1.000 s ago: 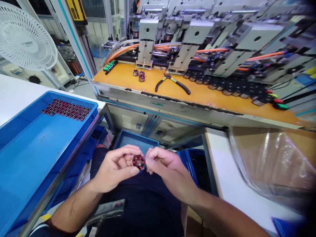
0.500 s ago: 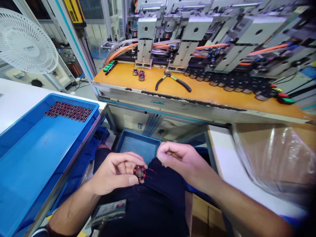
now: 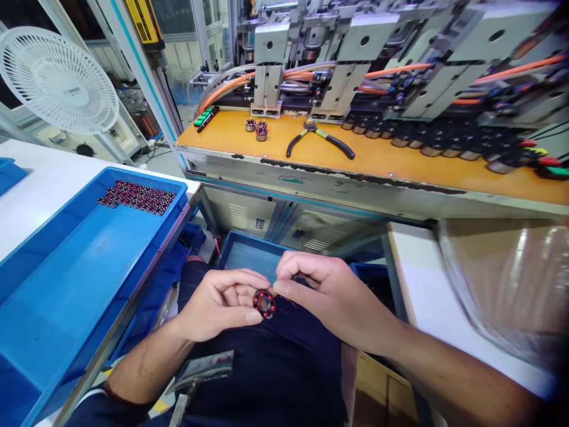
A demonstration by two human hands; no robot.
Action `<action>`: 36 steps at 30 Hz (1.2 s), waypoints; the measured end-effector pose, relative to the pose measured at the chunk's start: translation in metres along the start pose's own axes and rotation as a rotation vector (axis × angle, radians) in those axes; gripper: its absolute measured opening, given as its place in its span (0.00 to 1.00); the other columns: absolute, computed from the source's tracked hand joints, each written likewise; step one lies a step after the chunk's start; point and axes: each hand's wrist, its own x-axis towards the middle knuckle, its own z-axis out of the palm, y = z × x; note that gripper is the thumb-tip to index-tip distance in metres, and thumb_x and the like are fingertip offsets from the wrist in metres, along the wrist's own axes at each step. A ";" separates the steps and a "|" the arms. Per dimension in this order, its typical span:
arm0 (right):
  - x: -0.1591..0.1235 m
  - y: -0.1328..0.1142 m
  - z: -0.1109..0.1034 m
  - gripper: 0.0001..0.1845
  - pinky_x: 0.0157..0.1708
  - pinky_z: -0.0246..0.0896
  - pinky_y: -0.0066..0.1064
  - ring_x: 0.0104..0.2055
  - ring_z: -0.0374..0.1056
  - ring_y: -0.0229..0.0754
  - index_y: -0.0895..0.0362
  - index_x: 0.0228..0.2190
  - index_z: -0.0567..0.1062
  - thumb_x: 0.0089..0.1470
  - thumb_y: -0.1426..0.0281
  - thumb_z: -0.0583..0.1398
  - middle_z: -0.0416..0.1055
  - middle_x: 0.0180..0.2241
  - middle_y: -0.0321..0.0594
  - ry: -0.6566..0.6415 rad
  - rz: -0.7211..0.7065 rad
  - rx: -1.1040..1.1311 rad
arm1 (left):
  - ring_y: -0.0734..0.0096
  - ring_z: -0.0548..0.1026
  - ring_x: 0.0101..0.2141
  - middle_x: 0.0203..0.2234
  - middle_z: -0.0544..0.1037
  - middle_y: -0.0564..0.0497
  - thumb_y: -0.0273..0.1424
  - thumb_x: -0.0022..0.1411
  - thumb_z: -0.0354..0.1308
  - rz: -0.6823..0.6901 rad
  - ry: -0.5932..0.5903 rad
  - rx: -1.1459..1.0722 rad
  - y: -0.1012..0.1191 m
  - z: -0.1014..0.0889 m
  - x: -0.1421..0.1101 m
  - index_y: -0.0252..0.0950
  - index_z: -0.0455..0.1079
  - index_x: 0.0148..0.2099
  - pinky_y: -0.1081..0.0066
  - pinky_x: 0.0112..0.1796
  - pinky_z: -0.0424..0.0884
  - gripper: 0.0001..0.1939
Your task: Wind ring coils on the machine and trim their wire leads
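My left hand (image 3: 217, 305) pinches a small ring-shaped motor stator (image 3: 265, 303) between thumb and fingers, above my lap. Red wire coils line the ring, and thin loose wire ends stick out on its right side. Close against the ring's upper right edge is my right hand (image 3: 317, 290), thumb and forefinger pressed together. Whatever sits in that pinch is too small to make out. Below my hands, a blue tray (image 3: 249, 242) stands by the machine cabinet, with a red strand near its left edge.
A large blue tray (image 3: 104, 261) on the left table holds many stators (image 3: 137, 197). On the orange bench lie pliers (image 3: 317, 137), several stators (image 3: 261, 134), a marker (image 3: 207, 120) and a row of dark round parts (image 3: 427, 139). Plastic-wrapped cardboard (image 3: 502, 279) lies right; a fan (image 3: 62, 83) stands left.
My right hand has come left to the stator, closing the gap between my hands. The left hand still holds the stator. A red strand now shows beside the lower tray.
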 end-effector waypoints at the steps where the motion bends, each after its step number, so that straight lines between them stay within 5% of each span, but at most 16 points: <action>1: -0.003 -0.001 0.000 0.12 0.29 0.57 0.25 0.29 0.64 0.34 0.57 0.24 0.73 0.57 0.67 0.60 0.70 0.26 0.35 -0.004 0.031 0.014 | 0.74 0.78 0.37 0.43 0.77 0.46 0.21 0.51 0.68 0.028 0.008 0.015 0.000 0.000 0.000 0.38 0.79 0.45 0.76 0.40 0.74 0.18; 9: -0.008 -0.015 -0.004 0.10 0.21 0.53 0.23 0.23 0.61 0.32 0.57 0.23 0.77 0.55 0.72 0.60 0.70 0.21 0.33 -0.110 0.126 0.035 | 0.74 0.77 0.33 0.40 0.76 0.45 0.21 0.49 0.68 0.079 -0.016 0.068 -0.002 0.005 0.004 0.35 0.79 0.43 0.75 0.36 0.75 0.16; 18: -0.018 -0.006 -0.001 0.11 0.26 0.55 0.24 0.26 0.62 0.32 0.56 0.26 0.76 0.58 0.69 0.59 0.70 0.24 0.32 -0.101 0.038 0.052 | 0.74 0.78 0.31 0.40 0.75 0.46 0.24 0.50 0.69 0.042 -0.047 -0.073 -0.007 0.001 0.004 0.36 0.78 0.43 0.73 0.34 0.77 0.15; 28: -0.023 -0.006 0.010 0.11 0.29 0.58 0.23 0.28 0.65 0.32 0.57 0.26 0.75 0.59 0.68 0.59 0.71 0.26 0.33 -0.059 0.056 0.139 | 0.78 0.73 0.30 0.37 0.72 0.47 0.24 0.43 0.73 0.156 -0.030 0.042 -0.008 0.001 0.007 0.39 0.79 0.44 0.78 0.31 0.72 0.22; 33: -0.028 -0.006 0.001 0.06 0.29 0.61 0.23 0.28 0.67 0.32 0.55 0.28 0.74 0.58 0.72 0.60 0.72 0.27 0.33 -0.115 -0.124 -0.023 | 0.75 0.76 0.30 0.38 0.70 0.49 0.24 0.46 0.72 0.127 -0.066 -0.004 -0.006 0.000 0.005 0.38 0.79 0.42 0.75 0.32 0.73 0.19; 36: -0.029 0.000 -0.007 0.07 0.33 0.65 0.27 0.32 0.69 0.37 0.54 0.36 0.74 0.54 0.74 0.64 0.73 0.31 0.37 0.005 -0.363 -0.278 | 0.72 0.79 0.29 0.36 0.71 0.48 0.25 0.46 0.72 0.076 -0.102 -0.098 -0.007 0.000 0.006 0.36 0.78 0.41 0.75 0.31 0.74 0.17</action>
